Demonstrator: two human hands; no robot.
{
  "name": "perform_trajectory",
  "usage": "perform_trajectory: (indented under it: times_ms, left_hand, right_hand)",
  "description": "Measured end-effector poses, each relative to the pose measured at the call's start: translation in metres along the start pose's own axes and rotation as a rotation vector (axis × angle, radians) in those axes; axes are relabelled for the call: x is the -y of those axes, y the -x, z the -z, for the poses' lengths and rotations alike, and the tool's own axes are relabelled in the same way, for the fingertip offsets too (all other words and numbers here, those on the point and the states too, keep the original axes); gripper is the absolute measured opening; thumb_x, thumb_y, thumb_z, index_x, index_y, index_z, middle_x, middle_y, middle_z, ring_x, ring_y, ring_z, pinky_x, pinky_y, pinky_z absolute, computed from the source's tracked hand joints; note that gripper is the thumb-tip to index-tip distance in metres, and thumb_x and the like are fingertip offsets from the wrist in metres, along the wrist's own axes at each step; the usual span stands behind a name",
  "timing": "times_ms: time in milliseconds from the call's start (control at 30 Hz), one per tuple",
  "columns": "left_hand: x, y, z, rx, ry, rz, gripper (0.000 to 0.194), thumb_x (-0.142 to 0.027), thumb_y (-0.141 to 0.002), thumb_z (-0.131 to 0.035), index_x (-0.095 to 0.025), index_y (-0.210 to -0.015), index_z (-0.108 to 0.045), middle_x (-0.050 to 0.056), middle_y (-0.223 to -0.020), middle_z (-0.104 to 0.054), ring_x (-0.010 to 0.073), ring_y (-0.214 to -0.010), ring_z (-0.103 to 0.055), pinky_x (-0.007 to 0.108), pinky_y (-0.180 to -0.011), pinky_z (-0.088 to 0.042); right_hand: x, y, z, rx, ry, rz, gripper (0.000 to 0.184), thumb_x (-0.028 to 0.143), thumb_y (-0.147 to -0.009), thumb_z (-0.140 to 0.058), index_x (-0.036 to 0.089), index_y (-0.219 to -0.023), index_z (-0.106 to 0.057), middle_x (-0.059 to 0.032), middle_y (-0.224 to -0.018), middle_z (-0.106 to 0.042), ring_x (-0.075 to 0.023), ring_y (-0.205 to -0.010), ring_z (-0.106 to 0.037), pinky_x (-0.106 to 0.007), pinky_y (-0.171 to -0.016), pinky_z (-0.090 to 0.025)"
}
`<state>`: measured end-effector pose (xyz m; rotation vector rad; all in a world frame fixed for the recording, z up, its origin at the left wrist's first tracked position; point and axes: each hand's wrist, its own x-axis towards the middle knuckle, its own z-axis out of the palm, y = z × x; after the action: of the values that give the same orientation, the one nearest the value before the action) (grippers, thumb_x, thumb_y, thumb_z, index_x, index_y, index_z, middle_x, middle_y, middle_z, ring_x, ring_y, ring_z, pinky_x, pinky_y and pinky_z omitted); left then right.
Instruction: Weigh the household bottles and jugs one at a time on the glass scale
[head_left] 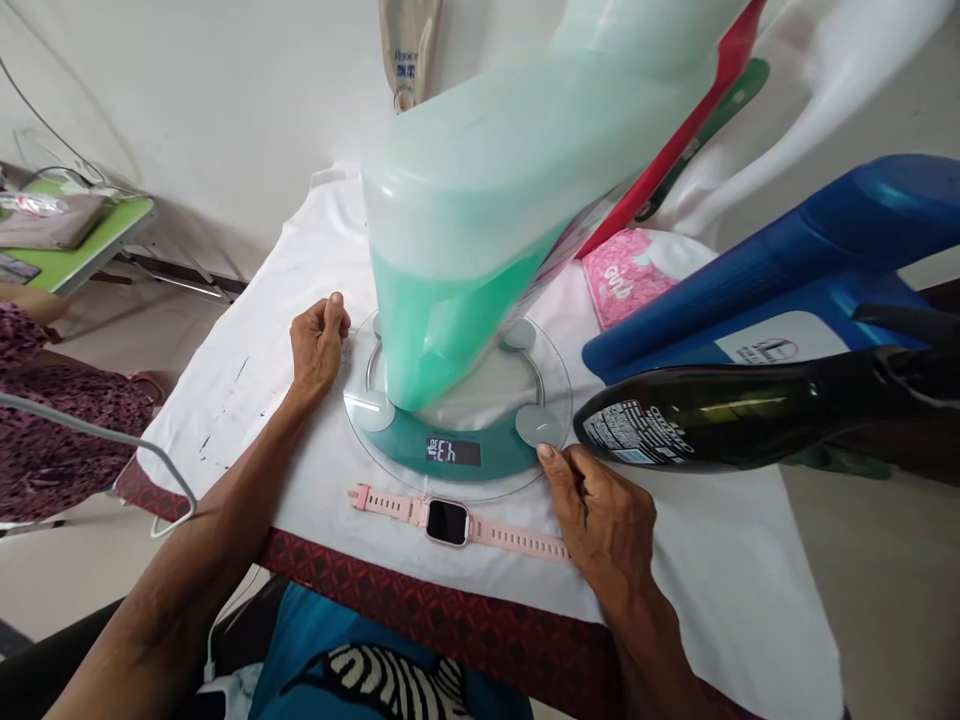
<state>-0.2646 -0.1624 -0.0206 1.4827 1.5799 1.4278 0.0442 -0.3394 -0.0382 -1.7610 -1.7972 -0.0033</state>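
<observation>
A large bottle of green liquid (450, 310), with a clear upper part, stands on a round glass scale (360, 445). The lit digits on the scale's display (453, 452) look inverted. Beside the scale's left rim, my left hand (320, 343) rests closed on the white cloth, thumb up, with nothing visible in it. My right hand (607, 515) is closed at the front right rim, its thumb tip on the glass; its fingertips are partly hidden. A pink-strapped smartwatch (448, 522) lies flat before the scale, one strap end near my right hand.
Right of the scale are a dark glass bottle (720, 415), a blue bottle (705, 290) and a pink packet (630, 280). A beige Rejoice tube (409, 50) is behind. A green table (112, 230) and a person in patterned clothing (67, 430) are at left. A grey cable (97, 427) crosses the left.
</observation>
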Motion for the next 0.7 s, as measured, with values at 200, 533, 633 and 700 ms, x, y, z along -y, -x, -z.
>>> perform_trajectory:
  times_ms: [200, 533, 633, 700]
  left_hand:
    - [-0.002, 0.001, 0.0, 0.014, -0.005, -0.016, 0.049, -0.048, -0.098, -0.061, -0.022, -0.058, -0.051, 0.0, -0.058, -0.052, 0.0129, -0.055, -0.041, 0.028, -0.051, -0.03]
    - [0.003, 0.001, 0.0, 0.029, -0.036, -0.01, 0.048, -0.049, -0.1, -0.059, -0.022, -0.061, -0.052, -0.001, -0.06, -0.053, 0.0137, -0.056, -0.043, 0.03, -0.054, -0.033]
    - [-0.009, 0.006, 0.001, -0.038, -0.053, -0.07, 0.045, -0.052, -0.103, -0.056, -0.023, -0.069, -0.054, 0.0, -0.067, -0.057, 0.0157, -0.063, -0.049, 0.031, -0.062, -0.04]
    - [-0.029, 0.014, 0.002, -0.149, -0.046, -0.172, 0.041, -0.055, -0.106, -0.051, -0.023, -0.081, -0.058, 0.002, -0.079, -0.062, 0.0179, -0.073, -0.056, 0.033, -0.073, -0.046]
  right_hand:
    - [-0.001, 0.0, 0.001, 0.014, 0.024, 0.009, 0.061, 0.06, -0.112, -0.039, 0.024, -0.064, -0.047, 0.0015, -0.052, -0.054, -0.0121, -0.049, -0.047, -0.029, -0.056, -0.032]
    - [0.0, -0.001, 0.001, 0.01, 0.017, 0.027, 0.06, 0.059, -0.112, -0.039, 0.024, -0.064, -0.047, 0.0013, -0.052, -0.055, -0.012, -0.048, -0.047, -0.029, -0.055, -0.03]
    - [0.0, 0.0, 0.001, 0.001, 0.033, 0.019, 0.061, 0.06, -0.112, -0.038, 0.024, -0.064, -0.046, 0.001, -0.052, -0.055, -0.0124, -0.048, -0.048, -0.029, -0.054, -0.032]
    - [0.001, -0.001, 0.002, -0.018, 0.034, 0.039, 0.06, 0.058, -0.113, -0.039, 0.024, -0.064, -0.047, 0.0013, -0.052, -0.056, -0.0124, -0.047, -0.05, -0.028, -0.054, -0.033]
